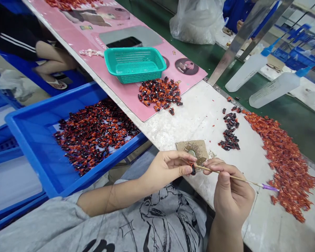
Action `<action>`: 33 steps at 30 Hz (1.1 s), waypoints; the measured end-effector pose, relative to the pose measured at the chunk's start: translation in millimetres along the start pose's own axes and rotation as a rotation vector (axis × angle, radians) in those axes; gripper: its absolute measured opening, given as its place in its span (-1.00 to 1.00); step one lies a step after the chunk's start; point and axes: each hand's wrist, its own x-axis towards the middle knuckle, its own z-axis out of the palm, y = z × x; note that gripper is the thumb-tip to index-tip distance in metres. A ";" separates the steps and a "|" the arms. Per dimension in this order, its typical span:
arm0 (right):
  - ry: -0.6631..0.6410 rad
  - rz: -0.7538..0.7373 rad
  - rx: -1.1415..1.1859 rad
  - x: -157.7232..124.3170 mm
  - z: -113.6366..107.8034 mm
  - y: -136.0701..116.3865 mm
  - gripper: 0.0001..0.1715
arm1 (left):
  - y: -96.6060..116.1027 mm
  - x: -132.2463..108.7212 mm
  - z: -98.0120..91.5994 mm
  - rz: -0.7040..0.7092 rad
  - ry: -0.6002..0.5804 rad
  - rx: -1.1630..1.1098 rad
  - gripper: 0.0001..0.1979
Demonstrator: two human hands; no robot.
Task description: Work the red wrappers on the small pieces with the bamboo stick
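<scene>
Between the thumb and fingers of my left hand (170,166) is a small black and orange plastic part (193,170). My right hand (232,192) grips a thin wooden stick (232,176) with a purple far end; its near tip meets the part. Just beyond my fingers lies a brown cardboard piece (199,148) with a wet-looking spot on it. Several black parts (230,131) stand in a loose column on the white table (183,126). To their right spreads a long heap of orange pieces (286,157).
A blue crate (34,154) at left holds many black and orange parts. A green basket (135,66) and a pile of parts (161,93) sit on a pink mat (144,113), near a phone (124,42). Two squeeze bottles (274,89) stand at right. Another person's leg (52,57) shows upper left.
</scene>
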 end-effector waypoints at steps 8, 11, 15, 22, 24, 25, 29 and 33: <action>-0.028 -0.017 -0.041 0.8 1.3 -1.7 -0.80 | 2.6 -2.6 2.7 -0.009 0.023 0.029 -0.71; -0.013 -0.022 -0.032 0.0 1.1 -2.7 -0.80 | 3.5 -3.5 3.5 -0.006 0.027 0.021 -0.72; -0.022 -0.022 -0.032 -0.9 -0.1 -4.9 -0.79 | 3.0 -4.4 2.8 -0.009 0.008 0.039 -0.71; 0.014 -0.017 -0.067 -2.1 2.3 -7.2 -0.79 | -0.5 -5.0 0.4 0.007 0.041 0.151 -0.69; 0.069 -0.034 -0.096 -4.5 -0.1 -7.2 -0.79 | -0.8 -4.5 -0.1 0.013 0.062 0.155 -0.68; 0.113 -0.043 -0.122 -5.3 -3.7 -6.4 -0.79 | -0.5 -4.2 -0.4 0.017 0.079 0.152 -0.68; 0.253 0.006 -0.555 6.2 -44.2 6.8 -0.65 | 2.6 -1.8 -1.3 0.028 0.155 0.138 -0.71; 0.289 0.113 -0.892 55.2 -116.7 36.9 -0.60 | 6.6 1.3 1.5 -0.009 0.174 0.121 -0.72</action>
